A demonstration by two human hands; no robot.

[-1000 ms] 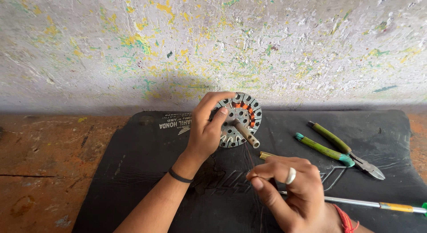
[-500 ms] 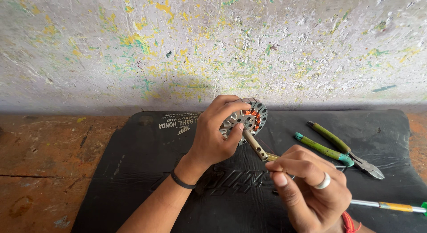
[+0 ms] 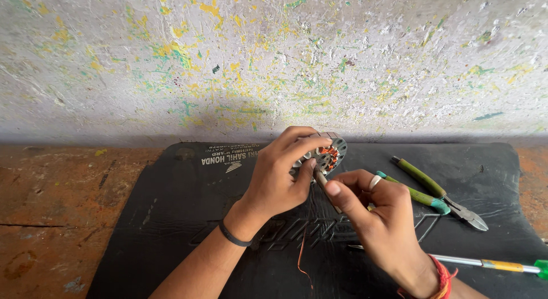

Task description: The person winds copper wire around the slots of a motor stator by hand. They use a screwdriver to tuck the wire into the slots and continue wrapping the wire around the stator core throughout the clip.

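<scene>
- At the far left we have bare rusty-brown floor (image 3: pixel 51 213); the black rubber mat (image 3: pixel 171 219) begins beside it, under a paint-flecked wall (image 3: pixel 228 65).
- Our left hand (image 3: pixel 277 176) is closed round the small round motor stator (image 3: pixel 330 153), fingers curled over its rim, holding it tilted up off the mat with its copper-wound face turned toward our right hand.
- A thin copper wire (image 3: pixel 302 259) trails down over the mat between our wrists.
- Our right hand (image 3: pixel 377 213) pinches a slim stick-like tool (image 3: pixel 319 178); its long axis runs up-left, with the tip touching the stator's lower edge, just beside our left thumb. The stator lies up-left of the right fingers.
- Further right, green-handled pliers (image 3: pixel 434 190) lie on the mat, and a screwdriver (image 3: pixel 491 265) lies near the right wrist.
</scene>
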